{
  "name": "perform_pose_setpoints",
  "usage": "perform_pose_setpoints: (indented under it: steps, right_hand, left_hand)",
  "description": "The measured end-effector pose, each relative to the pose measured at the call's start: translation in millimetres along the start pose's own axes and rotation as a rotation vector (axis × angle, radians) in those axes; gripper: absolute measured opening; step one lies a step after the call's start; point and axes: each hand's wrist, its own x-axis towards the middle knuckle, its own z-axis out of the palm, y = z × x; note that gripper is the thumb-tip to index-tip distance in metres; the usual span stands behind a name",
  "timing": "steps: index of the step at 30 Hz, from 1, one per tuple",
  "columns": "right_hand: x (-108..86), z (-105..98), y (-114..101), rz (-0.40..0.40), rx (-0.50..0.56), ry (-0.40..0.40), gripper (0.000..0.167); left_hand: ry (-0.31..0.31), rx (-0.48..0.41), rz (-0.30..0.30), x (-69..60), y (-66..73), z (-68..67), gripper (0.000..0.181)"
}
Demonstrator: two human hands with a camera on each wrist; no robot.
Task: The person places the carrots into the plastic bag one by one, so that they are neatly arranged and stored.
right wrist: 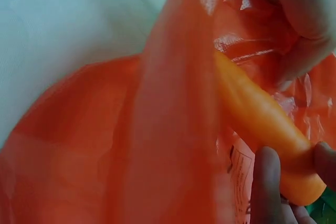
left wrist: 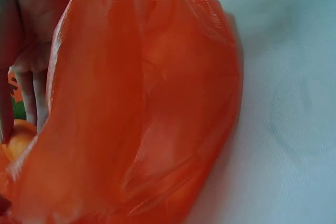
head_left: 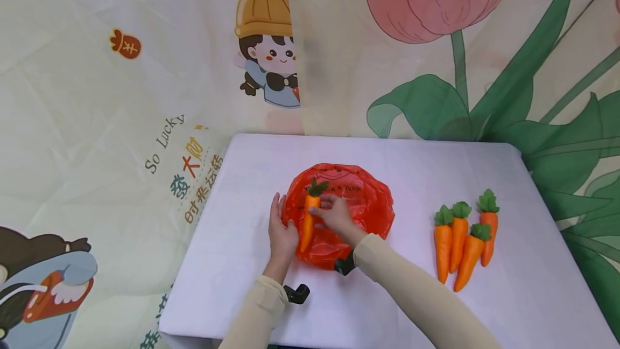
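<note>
A red plastic bag (head_left: 368, 214) lies spread open on the table, its mouth facing up. Over its left part my right hand (head_left: 335, 214) pinches an orange toy carrot (head_left: 309, 220) near the leafy end, leaves away from me and tip towards me. The right wrist view shows fingertips on both sides of this carrot (right wrist: 262, 114), with a fold of the bag (right wrist: 168, 108) covering its tip. My left hand (head_left: 283, 236) is at the bag's left rim, fingers extended. In the left wrist view the bag's side (left wrist: 142, 103) hides much of the scene.
Several more toy carrots (head_left: 470, 257) with green leaves lie grouped on the right of the white-covered table (head_left: 232, 187). Behind the table hangs a printed cloth (head_left: 334, 58). Small black devices (head_left: 297, 294) are worn at both wrists.
</note>
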Motion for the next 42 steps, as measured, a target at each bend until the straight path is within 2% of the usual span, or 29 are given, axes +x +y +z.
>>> perform_pose_setpoints:
  steps: [7,13,20,25,29,35,39,42]
  right_hand:
    - [2.1,6.3,2.1,0.018,-0.036,-0.013,0.054]
    - [9.5,4.5,7.3,0.051,-0.062,0.007,0.055]
    - [14.1,-0.8,10.1,0.075,-0.034,0.027,0.059]
    - [15.8,-0.8,11.1,0.073,0.03,-0.016,0.059]
    - [14.1,1.9,12.0,0.079,0.036,-0.053,0.056]
    - [6.0,4.8,12.4,0.059,-0.078,-0.087,0.039]
    - [0.7,4.9,13.6,0.027,-0.188,-0.142,0.025]
    - [-1.1,4.9,15.0,0.014,-0.218,-0.188,0.021]
  left_hand:
    - [-0.005,0.012,0.042,-2.8,-1.4,2.0,0.08]
    - [-0.01,0.019,0.063,-4.2,0.1,3.4,0.079]
    - [-0.014,0.015,0.029,-5.3,0.8,5.1,0.079]
    - [-0.022,0.005,0.017,-4.5,0.1,5.5,0.078]
    - [-0.023,-0.007,0.012,-4.1,1.2,4.9,0.079]
    - [-0.019,-0.02,-0.004,-2.6,3.6,3.7,0.08]
    - [-0.018,-0.027,-0.014,-1.1,4.8,2.9,0.079]
    - [-0.014,-0.029,-0.012,-0.1,4.7,2.2,0.079]
